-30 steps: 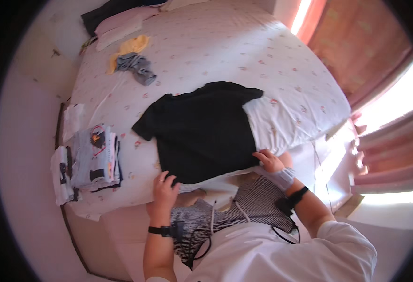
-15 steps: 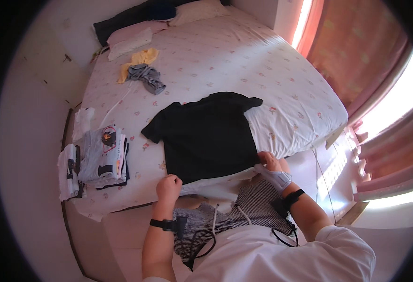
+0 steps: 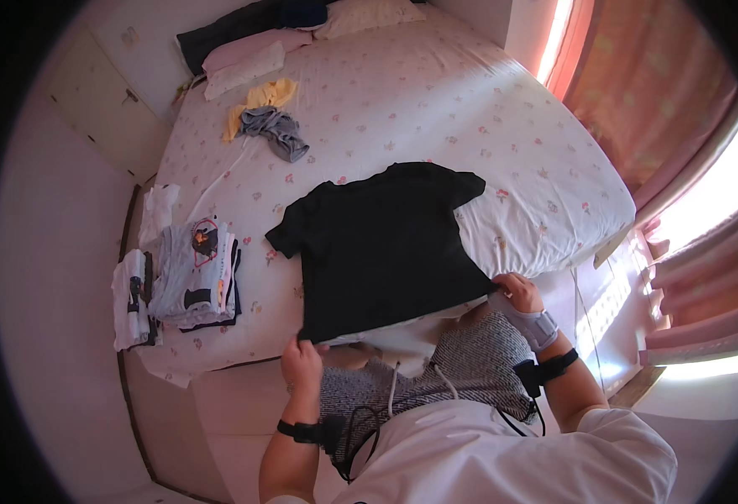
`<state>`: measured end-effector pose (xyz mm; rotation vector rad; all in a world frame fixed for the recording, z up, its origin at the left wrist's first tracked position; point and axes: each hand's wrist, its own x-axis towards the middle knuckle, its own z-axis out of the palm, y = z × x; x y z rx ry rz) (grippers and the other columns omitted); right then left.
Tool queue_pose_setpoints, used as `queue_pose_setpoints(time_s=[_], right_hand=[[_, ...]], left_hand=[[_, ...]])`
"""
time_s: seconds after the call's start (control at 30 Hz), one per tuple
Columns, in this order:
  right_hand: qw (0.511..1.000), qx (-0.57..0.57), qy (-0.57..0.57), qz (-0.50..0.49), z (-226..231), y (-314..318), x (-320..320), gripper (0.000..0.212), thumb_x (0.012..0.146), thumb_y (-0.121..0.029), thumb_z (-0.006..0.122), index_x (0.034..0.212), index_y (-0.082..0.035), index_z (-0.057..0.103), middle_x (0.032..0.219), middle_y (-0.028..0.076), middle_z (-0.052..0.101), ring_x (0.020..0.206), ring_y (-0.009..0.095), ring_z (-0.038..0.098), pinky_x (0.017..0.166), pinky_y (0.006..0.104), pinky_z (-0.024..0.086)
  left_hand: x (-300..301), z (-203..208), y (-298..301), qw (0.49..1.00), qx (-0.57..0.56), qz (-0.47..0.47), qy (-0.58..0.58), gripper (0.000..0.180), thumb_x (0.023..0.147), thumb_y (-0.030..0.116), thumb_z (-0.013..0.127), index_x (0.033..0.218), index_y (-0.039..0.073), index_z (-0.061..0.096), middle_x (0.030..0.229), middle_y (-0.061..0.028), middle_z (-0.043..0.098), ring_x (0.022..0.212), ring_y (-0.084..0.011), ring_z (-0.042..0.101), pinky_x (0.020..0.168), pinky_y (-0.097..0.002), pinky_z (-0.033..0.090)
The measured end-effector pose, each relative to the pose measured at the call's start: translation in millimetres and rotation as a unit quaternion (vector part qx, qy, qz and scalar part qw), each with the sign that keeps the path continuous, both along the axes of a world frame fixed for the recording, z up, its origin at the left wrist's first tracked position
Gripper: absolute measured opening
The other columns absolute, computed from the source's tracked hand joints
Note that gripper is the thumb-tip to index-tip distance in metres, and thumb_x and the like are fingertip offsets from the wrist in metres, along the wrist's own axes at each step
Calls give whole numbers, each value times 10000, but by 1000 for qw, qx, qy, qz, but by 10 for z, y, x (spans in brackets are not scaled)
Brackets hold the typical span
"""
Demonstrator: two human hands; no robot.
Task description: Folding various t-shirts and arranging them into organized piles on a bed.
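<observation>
A black short-sleeved T-shirt [image 3: 386, 252] lies spread on the bed, its sleeves and neck pointing away from me and its hem toward me. My left hand [image 3: 303, 366] pinches the hem's left corner at the bed's near edge. At the opposite corner, my right hand [image 3: 520, 296] grips the hem and pulls it out to a point. Both hands are closed on the cloth, and the hem runs taut between them. Some fingertips are hidden by the hands themselves.
Folded clothes [image 3: 194, 277] stand in a stack at the left, with a smaller pile [image 3: 133, 298] beside it. Crumpled grey [image 3: 276, 133] and yellow [image 3: 270, 92] garments lie farther up the flowered bedsheet [image 3: 386, 109]. Pillows [image 3: 369, 18] rest at the head. Pink curtains [image 3: 638, 92] hang right.
My right hand has moved right and drawn the hem corner outward. The left hand has shifted slightly down toward me, and the hem looks tighter. The whole view has also shifted a little.
</observation>
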<state>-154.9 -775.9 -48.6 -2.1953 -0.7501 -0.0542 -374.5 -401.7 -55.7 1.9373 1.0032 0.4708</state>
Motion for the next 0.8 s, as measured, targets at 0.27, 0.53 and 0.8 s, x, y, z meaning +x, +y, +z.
queue_pose_setpoints(time_s=[0.27,0.53,0.8], right_hand=[[979,-64,-161,112,-299,-228,-29,189,678,-78,681,861,-122,681,802,53,640,838,243,645,731,376,493],[979,-147,32,138,-90,-92,230,248,719,-186,668,950,-104,701,814,94,669,788,262,667,717,362,531],[991,-113,63,39,391,713,1853,370,815,-300,623,1063,-29,667,964,163,660,906,278,654,811,375,520]], left_hand=[[-424,-522,-138,968,-202,-147,7,277,993,155,443,972,-21,656,742,-69,676,666,-138,646,552,-269,507],[-19,-253,532,965,-127,-142,179,302,892,252,572,834,-21,687,688,-83,668,654,-155,635,615,-308,494],[1538,-431,1902,986,-52,3,158,479,846,435,600,806,-31,705,714,-181,679,711,-279,682,680,-384,516]])
